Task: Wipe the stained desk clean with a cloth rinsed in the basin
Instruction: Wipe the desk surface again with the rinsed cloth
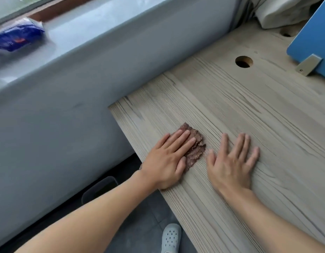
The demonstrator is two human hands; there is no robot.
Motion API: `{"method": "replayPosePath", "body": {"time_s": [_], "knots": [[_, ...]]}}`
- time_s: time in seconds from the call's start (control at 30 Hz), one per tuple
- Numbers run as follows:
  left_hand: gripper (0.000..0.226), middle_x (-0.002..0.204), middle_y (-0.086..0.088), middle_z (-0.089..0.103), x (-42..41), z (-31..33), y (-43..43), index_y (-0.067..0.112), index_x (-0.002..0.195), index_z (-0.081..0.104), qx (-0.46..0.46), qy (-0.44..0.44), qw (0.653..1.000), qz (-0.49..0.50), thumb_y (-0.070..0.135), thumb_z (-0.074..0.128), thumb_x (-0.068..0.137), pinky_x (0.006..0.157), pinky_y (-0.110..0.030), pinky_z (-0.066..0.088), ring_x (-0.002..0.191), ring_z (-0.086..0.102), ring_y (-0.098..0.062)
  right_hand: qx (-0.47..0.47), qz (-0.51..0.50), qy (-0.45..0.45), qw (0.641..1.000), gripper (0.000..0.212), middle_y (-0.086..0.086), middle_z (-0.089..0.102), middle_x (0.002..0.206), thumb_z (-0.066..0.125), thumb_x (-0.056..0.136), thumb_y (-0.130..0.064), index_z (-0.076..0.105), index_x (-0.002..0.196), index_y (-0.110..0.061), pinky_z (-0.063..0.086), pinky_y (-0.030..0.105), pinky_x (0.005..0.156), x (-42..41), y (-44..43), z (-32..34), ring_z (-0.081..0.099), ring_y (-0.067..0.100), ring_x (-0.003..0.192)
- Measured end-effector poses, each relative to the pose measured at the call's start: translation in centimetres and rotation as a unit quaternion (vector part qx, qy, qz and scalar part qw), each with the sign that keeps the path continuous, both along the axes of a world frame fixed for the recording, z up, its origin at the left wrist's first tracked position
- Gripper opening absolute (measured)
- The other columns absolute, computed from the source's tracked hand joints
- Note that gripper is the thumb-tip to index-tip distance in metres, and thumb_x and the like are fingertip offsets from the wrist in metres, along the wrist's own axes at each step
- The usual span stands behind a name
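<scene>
A brown cloth (195, 151) lies flat on the pale wood-grain desk (249, 114), close to the desk's left edge. My left hand (169, 157) presses down on the cloth with straight fingers and covers most of it. My right hand (232, 161) rests flat on the bare desk just to the right of the cloth, fingers spread. No basin is in view.
A grey wall and windowsill (67, 57) run along the desk's left side, with a blue and white packet (16, 36) on the sill. A round cable hole (243, 61) and a blue divider panel (311, 39) with a metal bracket stand at the far right. Below the desk edge lie a dark floor and a grey clog (170, 238).
</scene>
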State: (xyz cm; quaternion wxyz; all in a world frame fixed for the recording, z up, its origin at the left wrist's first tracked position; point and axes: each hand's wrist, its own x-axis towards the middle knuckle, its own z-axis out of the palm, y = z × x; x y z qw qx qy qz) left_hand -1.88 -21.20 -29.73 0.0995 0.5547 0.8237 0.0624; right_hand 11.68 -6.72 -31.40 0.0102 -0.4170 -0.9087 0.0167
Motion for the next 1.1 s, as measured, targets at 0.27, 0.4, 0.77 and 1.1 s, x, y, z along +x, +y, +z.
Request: {"method": "replayPosePath", "body": {"time_s": [0.27, 0.4, 0.77, 1.1], "knots": [[0.061, 0.167, 0.004, 0.002, 0.0, -0.1, -0.6, 0.027, 0.16, 0.01, -0.001, 0.013, 1.0, 0.026, 0.04, 0.023, 0.102, 0.124, -0.043, 0.002, 0.153, -0.011, -0.012, -0.005, 0.0, -0.004, 1.0, 0.073, 0.039, 0.027, 0.152, 0.027, 0.091, -0.049, 0.042, 0.148, -0.005, 0.01, 0.067, 0.116, 0.1, -0.2, 0.4, 0.018, 0.047, 0.148], [0.061, 0.167, 0.007, 0.0, -3.6, 0.3, 0.0, 0.031, 0.16, 0.006, -0.008, 0.011, 1.0, -0.015, 0.041, 0.02, 0.101, 0.125, -0.039, 0.001, 0.152, -0.013, -0.009, -0.005, 0.008, -0.005, 1.0, 0.072, 0.04, 0.031, 0.149, 0.028, 0.091, -0.046, 0.047, 0.144, -0.001, 0.014, 0.069, 0.114, -0.2, -0.1, 0.7, 0.024, 0.049, 0.145], [0.061, 0.166, 0.009, -0.005, -4.3, 0.3, 0.1, 0.033, 0.159, 0.002, -0.024, 0.018, 0.999, -0.017, 0.042, 0.016, 0.1, 0.125, -0.039, -0.002, 0.151, -0.016, -0.008, 0.008, 0.098, -0.009, 0.995, 0.069, 0.027, 0.026, 0.158, 0.032, 0.092, -0.042, 0.035, 0.153, -0.01, 0.014, 0.067, 0.116, -0.6, 1.2, 0.8, 0.022, 0.041, 0.149], [0.059, 0.167, 0.006, -0.002, -3.8, 0.4, 0.9, 0.03, 0.159, 0.004, -0.022, 0.029, 0.999, -0.008, 0.044, 0.016, 0.103, 0.124, -0.043, 0.001, 0.153, -0.012, -0.012, -0.011, 0.173, -0.023, 0.985, 0.067, 0.036, 0.033, 0.151, 0.039, 0.085, -0.047, 0.05, 0.137, -0.006, 0.02, 0.07, 0.113, -1.3, 3.6, 1.1, 0.027, 0.048, 0.145]]}}
